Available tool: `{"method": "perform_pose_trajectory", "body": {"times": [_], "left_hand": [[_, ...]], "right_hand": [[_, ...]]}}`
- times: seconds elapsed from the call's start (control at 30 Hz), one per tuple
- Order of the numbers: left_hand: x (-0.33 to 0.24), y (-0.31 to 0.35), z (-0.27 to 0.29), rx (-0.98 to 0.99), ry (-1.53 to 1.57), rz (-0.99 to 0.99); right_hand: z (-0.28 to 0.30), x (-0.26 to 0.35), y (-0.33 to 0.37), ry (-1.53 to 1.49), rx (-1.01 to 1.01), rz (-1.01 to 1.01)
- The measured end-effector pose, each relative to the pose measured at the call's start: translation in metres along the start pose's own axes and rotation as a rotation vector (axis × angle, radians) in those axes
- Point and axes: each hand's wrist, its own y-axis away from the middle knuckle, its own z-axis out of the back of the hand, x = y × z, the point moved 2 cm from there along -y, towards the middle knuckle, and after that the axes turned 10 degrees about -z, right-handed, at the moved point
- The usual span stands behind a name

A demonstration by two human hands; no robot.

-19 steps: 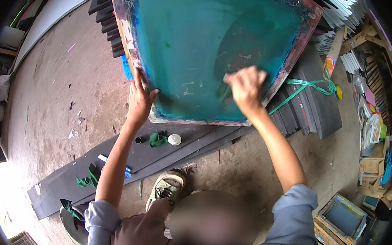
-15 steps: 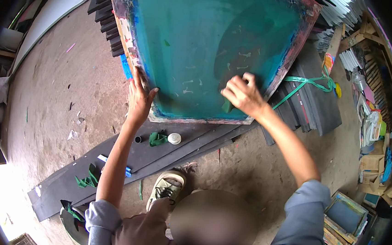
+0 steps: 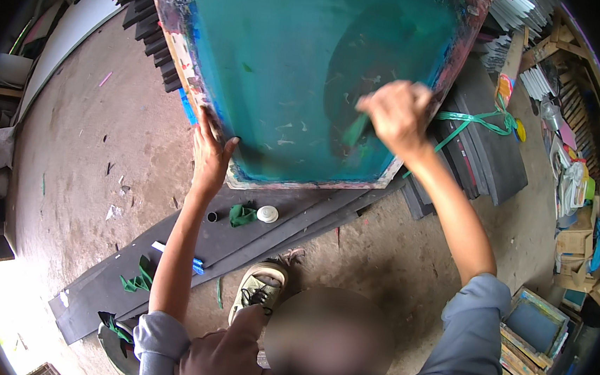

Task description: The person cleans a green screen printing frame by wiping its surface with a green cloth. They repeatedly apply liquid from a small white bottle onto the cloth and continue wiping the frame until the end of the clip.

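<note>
A screen printing frame [image 3: 300, 185] with teal-green mesh is tilted up in front of me. Pale marks dot the lower part of its mesh, beside a darker oval patch. My left hand [image 3: 209, 158] grips the frame's left edge near the lower corner, thumb on the front side. Over the lower right of the mesh is my right hand [image 3: 398, 118], blurred by motion, its fingers closed. From those fingers hangs a green cloth scrap [image 3: 355, 132]. I cannot tell whether the scrap touches the mesh.
Dark foam sheets [image 3: 189, 249] lie below the frame, bearing a white round lid [image 3: 267, 214], a small black cap [image 3: 212, 217] and a green cloth [image 3: 243, 215]. Tied dark sheets [image 3: 490, 146] stand at right. Small frames [image 3: 532, 322] are stacked lower right; a bucket [image 3: 118, 349] sits lower left.
My right hand has moved up and to the right over the mesh, with the green scrap trailing below it. The left hand keeps its place on the frame's edge.
</note>
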Motion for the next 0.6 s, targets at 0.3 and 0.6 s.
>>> {"method": "perform_pose_trajectory", "body": {"times": [0.3, 0.6], "left_hand": [[-0.005, -0.004, -0.005, 0.076, 0.071, 0.032], [-0.006, -0.006, -0.006, 0.087, 0.097, 0.077]], "right_hand": [[-0.023, 0.021, 0.072, -0.08, 0.202, -0.001], [-0.02, 0.023, 0.077, -0.093, 0.084, -0.42]]}}
